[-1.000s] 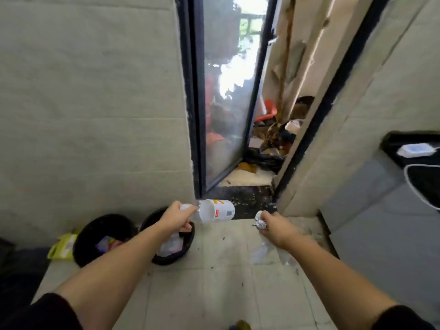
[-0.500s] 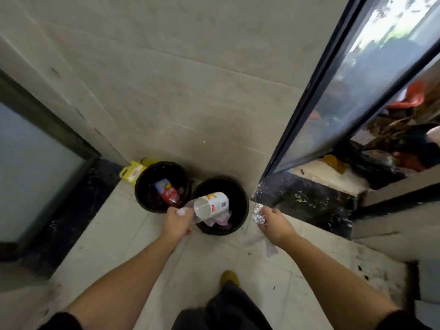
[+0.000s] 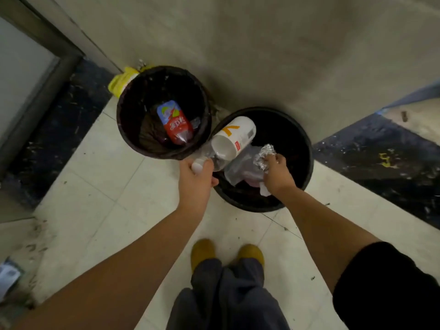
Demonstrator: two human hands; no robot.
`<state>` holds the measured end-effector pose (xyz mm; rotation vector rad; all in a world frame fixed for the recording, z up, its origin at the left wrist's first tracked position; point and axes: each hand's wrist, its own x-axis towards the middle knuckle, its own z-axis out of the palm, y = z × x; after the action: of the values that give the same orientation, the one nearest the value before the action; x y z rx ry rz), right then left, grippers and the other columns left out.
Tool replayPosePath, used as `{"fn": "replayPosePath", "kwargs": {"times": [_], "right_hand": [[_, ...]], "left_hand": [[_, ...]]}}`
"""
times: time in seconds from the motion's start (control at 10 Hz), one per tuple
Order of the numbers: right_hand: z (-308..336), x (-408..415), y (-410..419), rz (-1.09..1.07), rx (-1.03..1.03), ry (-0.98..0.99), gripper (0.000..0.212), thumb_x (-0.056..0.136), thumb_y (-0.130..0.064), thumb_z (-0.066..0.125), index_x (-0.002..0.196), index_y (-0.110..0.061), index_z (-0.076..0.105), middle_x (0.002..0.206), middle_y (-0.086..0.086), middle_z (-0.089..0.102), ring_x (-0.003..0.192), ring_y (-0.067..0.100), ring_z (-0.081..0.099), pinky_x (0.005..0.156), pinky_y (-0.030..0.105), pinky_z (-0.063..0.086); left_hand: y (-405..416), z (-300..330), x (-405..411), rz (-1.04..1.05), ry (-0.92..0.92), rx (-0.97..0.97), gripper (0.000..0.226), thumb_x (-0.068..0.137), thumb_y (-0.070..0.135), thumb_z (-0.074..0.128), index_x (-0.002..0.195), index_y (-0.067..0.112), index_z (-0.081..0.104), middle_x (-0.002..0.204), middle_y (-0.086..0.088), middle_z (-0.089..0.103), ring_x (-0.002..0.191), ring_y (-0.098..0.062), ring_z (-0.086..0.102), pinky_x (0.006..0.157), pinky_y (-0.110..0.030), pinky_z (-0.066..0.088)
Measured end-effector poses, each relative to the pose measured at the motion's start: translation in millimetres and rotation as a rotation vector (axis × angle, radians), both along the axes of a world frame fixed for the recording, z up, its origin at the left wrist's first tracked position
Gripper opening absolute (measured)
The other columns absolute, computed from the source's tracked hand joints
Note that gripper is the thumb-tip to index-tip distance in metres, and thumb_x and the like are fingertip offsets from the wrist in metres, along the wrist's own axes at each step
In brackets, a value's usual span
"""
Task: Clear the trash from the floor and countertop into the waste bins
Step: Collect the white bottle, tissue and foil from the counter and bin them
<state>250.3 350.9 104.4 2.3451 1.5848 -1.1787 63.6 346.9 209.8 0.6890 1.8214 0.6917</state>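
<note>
Fingers of the left hand (image 3: pixel 197 173) are wrapped around the neck of a clear plastic bottle (image 3: pixel 209 158), white cap showing beside the thumb, with a white paper cup (image 3: pixel 234 139) riding over the bottle's far end. Fingers of the right hand (image 3: pixel 277 173) pinch a crumpled foil ball (image 3: pixel 265 157) and a clear plastic bag (image 3: pixel 240 169).

From the head camera, both loads hang over the right bin (image 3: pixel 307 148), the cup crossing its left rim and the foil well inside. The left bin (image 3: pixel 123 101) stands just beside it against the wall and already holds a red-labelled bottle (image 3: pixel 176 123). A yellow packet (image 3: pixel 119 83) lies on the floor behind the left bin.

This looks like the drop step. The right hand need only let go. The left should probably shift right first, since the bottle neck sits outside the rim and could spill onto the floor tiles (image 3: pixel 95 186). Room is open on the near side; the wall closes the far side.
</note>
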Motion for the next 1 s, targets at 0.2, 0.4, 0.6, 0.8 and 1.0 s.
{"fn": "replayPosePath", "kwargs": {"times": [0.2,0.4,0.6,0.8,1.0], "right_hand": [[-81,-14,-9,0.176,-0.293,0.012,0.064,0.092,-0.019,0.052,0.149,-0.015,0.022,0.157,0.020,0.009,0.140,0.041,0.025,0.113,0.047,0.032],[3,-10,7,0.338,-0.363,-0.003,0.065,0.095,-0.019,0.049,0.151,-0.017,0.014,0.159,0.017,0.011,0.144,0.038,0.021,0.113,0.046,0.031],[85,-51,77,0.411,-0.228,0.021,0.062,0.097,-0.021,0.048,0.151,-0.011,0.018,0.153,0.021,0.028,0.137,0.038,0.035,0.113,0.046,0.033],[72,-130,123,0.696,-0.042,0.019,0.060,0.096,-0.023,0.048,0.149,-0.018,0.021,0.155,0.014,0.024,0.142,0.035,0.023,0.113,0.047,0.030],[-1,-176,114,0.946,-0.109,-0.083,0.054,0.098,-0.031,0.044,0.147,-0.018,0.027,0.157,0.010,0.023,0.148,0.026,0.012,0.117,0.055,0.013]], "left_hand": [[-6,-29,-13,-0.037,0.019,-0.033,0.012,0.091,0.023,0.055,0.094,0.022,0.044,0.077,0.002,0.056,0.066,-0.015,0.060,0.084,-0.039,0.055],[-5,31,-34,-0.013,0.045,-0.093,0.020,0.089,0.026,0.056,0.103,0.016,0.046,0.082,-0.001,0.058,0.074,-0.020,0.064,0.091,-0.051,0.055],[38,76,-76,0.014,0.013,-0.052,0.018,0.091,0.023,0.055,0.101,0.014,0.043,0.086,-0.003,0.056,0.074,-0.023,0.062,0.088,-0.050,0.055],[105,17,-124,-0.035,0.076,-0.177,0.033,0.080,0.024,0.061,0.101,0.014,0.038,0.090,-0.007,0.051,0.087,-0.028,0.055,0.088,-0.055,0.054],[165,-82,-143,-0.362,0.226,-0.212,0.034,0.084,0.014,0.062,0.104,0.004,0.036,0.096,-0.011,0.047,0.089,-0.023,0.049,0.076,-0.037,0.042]]}}
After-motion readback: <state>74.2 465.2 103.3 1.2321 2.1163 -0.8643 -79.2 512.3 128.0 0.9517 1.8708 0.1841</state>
